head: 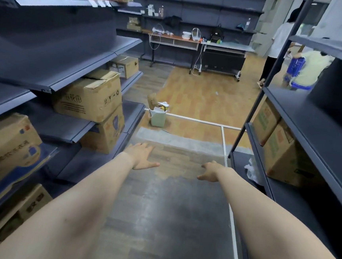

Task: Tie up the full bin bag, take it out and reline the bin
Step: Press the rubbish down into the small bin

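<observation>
While both bare forearms reach forward down the aisle, the left hand [143, 157] is spread flat with straight fingers and the right hand [210, 171] hangs with loosely curled fingers — neither holds anything. Under them lies the grey wood-pattern floor [165, 211], edged by a thin white strip [224, 141]. Dark blue-grey metal shelving on the left [48, 52] carries brown cardboard boxes [90, 98]; one shows printed handling symbols and dark characters too blurred to read. Matching shelving on the right [315, 129] holds cartons with green print [269, 125], likewise unreadable, with crumpled white plastic [252, 169] beside them. Straight ahead, well apart from both hands and slightly left of the midline between them, stands the small pale green plastic bin [158, 117], upright, at the end of the left shelving where the floor turns orange-tan. Its white bin bag [154, 111] is folded over the rim and heaped with rubbish, including a brown paper piece [152, 101] sticking up. The left hand looks the nearer of the two, though neither is within reach — my guess is that more steps forward come first, then a stoop to gather the bag's edges. Farther off stand a long table [175, 39] with white items, a second grey table [227, 45], and two people [281, 37] at the far right.
</observation>
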The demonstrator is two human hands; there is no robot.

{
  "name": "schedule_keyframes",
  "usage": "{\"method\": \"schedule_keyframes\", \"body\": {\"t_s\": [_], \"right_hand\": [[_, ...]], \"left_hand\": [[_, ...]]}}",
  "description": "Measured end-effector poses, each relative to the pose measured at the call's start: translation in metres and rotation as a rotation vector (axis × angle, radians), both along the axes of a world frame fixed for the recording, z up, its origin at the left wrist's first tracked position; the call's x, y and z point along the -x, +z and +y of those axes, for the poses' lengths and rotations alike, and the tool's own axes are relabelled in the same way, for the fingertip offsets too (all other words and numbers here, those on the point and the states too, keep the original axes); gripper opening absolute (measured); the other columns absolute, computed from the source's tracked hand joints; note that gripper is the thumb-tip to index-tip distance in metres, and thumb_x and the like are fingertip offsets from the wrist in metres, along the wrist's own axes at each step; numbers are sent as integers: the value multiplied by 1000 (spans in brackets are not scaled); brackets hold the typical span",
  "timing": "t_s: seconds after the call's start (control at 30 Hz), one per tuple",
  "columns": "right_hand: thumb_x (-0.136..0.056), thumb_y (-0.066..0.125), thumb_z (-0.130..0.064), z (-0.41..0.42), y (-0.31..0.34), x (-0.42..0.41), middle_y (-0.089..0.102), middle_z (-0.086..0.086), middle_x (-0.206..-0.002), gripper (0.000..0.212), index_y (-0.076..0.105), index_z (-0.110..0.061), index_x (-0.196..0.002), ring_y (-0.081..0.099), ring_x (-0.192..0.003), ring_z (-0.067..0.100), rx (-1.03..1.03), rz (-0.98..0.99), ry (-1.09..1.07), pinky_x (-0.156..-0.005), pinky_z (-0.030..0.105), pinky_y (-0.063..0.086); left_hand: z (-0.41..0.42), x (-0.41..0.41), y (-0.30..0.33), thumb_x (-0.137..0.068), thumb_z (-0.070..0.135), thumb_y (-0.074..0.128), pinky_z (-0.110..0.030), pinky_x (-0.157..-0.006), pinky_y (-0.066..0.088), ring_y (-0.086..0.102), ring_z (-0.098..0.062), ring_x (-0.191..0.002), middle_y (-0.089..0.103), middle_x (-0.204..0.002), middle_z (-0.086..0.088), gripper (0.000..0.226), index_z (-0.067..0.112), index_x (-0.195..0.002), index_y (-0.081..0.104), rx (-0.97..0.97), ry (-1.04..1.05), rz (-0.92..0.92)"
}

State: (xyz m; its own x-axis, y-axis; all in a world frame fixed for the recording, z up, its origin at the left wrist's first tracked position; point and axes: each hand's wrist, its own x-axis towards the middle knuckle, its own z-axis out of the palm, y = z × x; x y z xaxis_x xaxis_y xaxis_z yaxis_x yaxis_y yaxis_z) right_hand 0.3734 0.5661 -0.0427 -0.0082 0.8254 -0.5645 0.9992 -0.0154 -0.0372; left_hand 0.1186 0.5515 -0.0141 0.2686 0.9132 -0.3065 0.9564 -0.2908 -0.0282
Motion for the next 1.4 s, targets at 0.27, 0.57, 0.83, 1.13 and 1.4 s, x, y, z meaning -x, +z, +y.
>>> {"method": "schedule_keyframes", "body": {"t_s": [0.27,0.57,0.83,1.13,1.4], "right_hand": [[-91,52,-46,64,-9,-10,12,9,-158,72,21,-18,-149,22,-144,28,17,25,32,-115,42,26],[-92,51,-43,157,-14,2,21,9,-156,70,22,-15,-149,28,-141,27,9,32,43,-112,38,28],[-93,50,-44,263,-11,17,19,10,-156,70,21,-14,-149,22,-144,27,-21,28,31,-115,41,26],[-92,51,-43,349,-13,15,21,12,-155,70,22,-15,-149,29,-140,28,-15,23,50,-113,40,30],[-93,50,-44,451,-15,-11,22,11,-154,70,21,-17,-150,30,-139,29,17,-12,138,-109,38,31]], "left_hand": [[62,-6,-1,-90,65,35,-50,-115,16,16,-27,-145,9,-159,-7,82,18,-152,10,22,55,5],[165,-1,-3,-90,65,34,-53,-115,18,15,-27,-145,8,-159,-8,82,17,-152,8,3,33,32],[270,11,4,-90,64,35,-51,-115,20,16,-28,-145,8,-159,-7,82,17,-152,9,-26,9,15],[352,11,-4,-89,65,36,-50,-115,20,17,-28,-144,9,-159,-8,83,18,-152,8,-12,35,31],[437,-16,-17,-90,63,38,-50,-113,24,21,-28,-142,12,-158,-6,81,17,-151,12,17,147,0]]}}
